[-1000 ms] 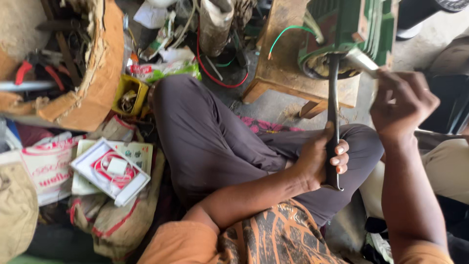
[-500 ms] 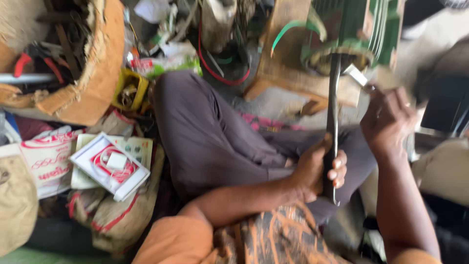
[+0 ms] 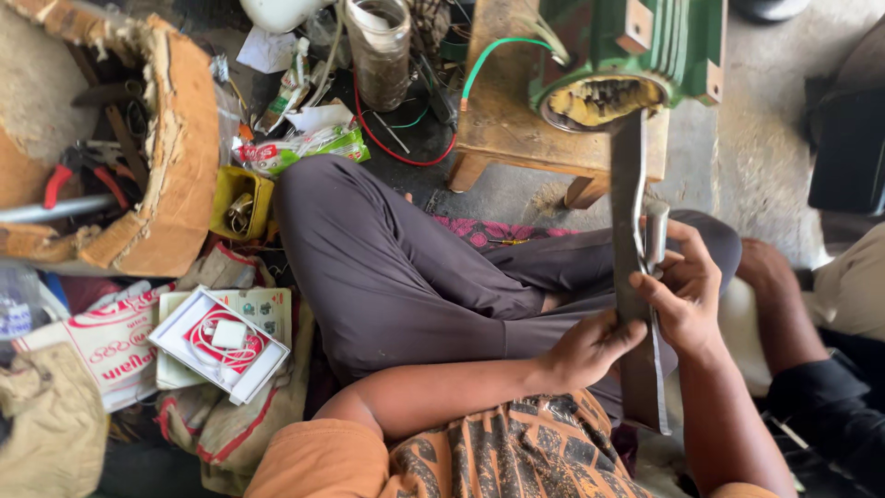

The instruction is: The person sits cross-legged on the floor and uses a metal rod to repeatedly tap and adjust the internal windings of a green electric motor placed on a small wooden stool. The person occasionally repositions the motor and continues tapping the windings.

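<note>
Cluttered workshop floor under me, and I'm sitting cross-legged in the thick of it. My left hand (image 3: 590, 349) is wrapped around the lower part of a long flat bar (image 3: 631, 277), thumb over its face, fingers behind. My right hand (image 3: 687, 295) sits just above it on the bar's far edge, fingers curled and pinching a small grey cylinder (image 3: 655, 232) against the metal. So both hands are clamped on the same piece, close together, almost touching.

That bar stands nearly upright over my lap; its top end reaches the open mouth of the green motor (image 3: 627, 55), its bottom end hangs past my knee. It looks like steel: stiff, dull, with thin edges, and I'd judge it weighty enough to want two hands. Best grip is on the flat faces near the middle, palms off the edges. Bare metal may be greasy, so I squeeze firmly.

Further out, that motor rests on a low wooden stool (image 3: 502, 120). Red and green wires (image 3: 406, 152) trail on the floor beside it. To my left there's a white box (image 3: 219, 343) with a coiled cable, and a torn cardboard box (image 3: 157, 157) holding red pliers (image 3: 78, 171).
</note>
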